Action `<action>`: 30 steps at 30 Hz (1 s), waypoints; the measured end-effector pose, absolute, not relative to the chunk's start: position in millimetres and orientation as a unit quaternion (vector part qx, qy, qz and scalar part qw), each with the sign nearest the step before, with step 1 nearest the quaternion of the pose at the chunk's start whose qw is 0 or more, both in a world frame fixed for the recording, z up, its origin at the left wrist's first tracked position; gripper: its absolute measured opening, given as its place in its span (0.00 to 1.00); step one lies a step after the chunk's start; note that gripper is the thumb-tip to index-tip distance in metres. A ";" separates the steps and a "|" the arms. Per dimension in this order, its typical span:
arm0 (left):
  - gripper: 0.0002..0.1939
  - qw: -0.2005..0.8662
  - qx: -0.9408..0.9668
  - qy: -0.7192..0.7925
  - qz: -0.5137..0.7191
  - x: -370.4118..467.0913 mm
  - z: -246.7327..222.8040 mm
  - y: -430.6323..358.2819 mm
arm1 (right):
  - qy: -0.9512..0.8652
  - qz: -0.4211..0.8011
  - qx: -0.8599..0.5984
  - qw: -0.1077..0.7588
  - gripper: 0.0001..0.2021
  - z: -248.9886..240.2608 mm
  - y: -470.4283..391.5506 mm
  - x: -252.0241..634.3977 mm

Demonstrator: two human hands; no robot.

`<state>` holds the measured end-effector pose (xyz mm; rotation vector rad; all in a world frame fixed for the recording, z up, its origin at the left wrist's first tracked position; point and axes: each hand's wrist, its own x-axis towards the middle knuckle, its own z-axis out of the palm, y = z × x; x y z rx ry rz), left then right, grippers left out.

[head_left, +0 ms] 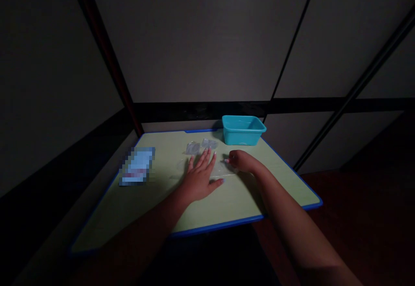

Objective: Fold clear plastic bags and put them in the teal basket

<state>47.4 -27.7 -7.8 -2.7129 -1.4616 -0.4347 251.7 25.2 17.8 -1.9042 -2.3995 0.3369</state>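
Where I spread the left hand [199,181] open, one clear plastic sheet [221,169] lies beneath it on the table [223,206]; likely light, slippery, flimsy; best hold, an edge. Right hand [239,161]: apart from the left, curled at the sheet's right end; whether gripping, I cannot tell. Beyond: two clear packets [193,148], teal basket [241,138].
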 end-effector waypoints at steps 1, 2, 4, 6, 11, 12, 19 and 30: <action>0.40 0.004 -0.880 -0.455 -0.133 51.3 -9.2 -28.6 | -0.774 0.108 -0.623 0.031 0.13 16.4 25.3 250.2; 0.40 -0.006 -0.886 -0.446 -0.126 53.8 -10.8 -28.9 | -0.765 0.101 -0.635 0.030 0.15 14.7 25.8 248.6; 0.40 -0.023 -0.887 -0.447 -0.110 55.3 -13.8 -27.8 | -0.738 0.079 -0.670 0.022 0.18 11.1 27.0 245.8; 0.39 -0.040 -0.881 -0.463 -0.093 53.8 -16.1 -25.4 | -0.716 0.064 -0.695 0.013 0.21 8.6 28.0 243.9; 0.39 -0.059 -0.875 -0.475 -0.076 50.5 -17.2 -22.6 | -0.714 0.103 -0.691 0.042 0.31 12.4 26.8 245.2; 0.39 -0.060 -0.874 -0.476 -0.076 50.6 -16.9 -22.9 | -0.711 0.118 -0.692 0.053 0.34 14.0 26.2 246.0; 0.39 -0.061 -0.871 -0.480 -0.082 52.8 -17.5 -25.0 | -0.694 0.067 -0.716 0.041 0.32 11.7 24.4 244.2; 0.37 0.035 -0.803 -0.547 -0.234 35.0 -2.0 -15.7 | -0.692 0.004 -0.721 0.046 0.22 3.7 22.9 229.0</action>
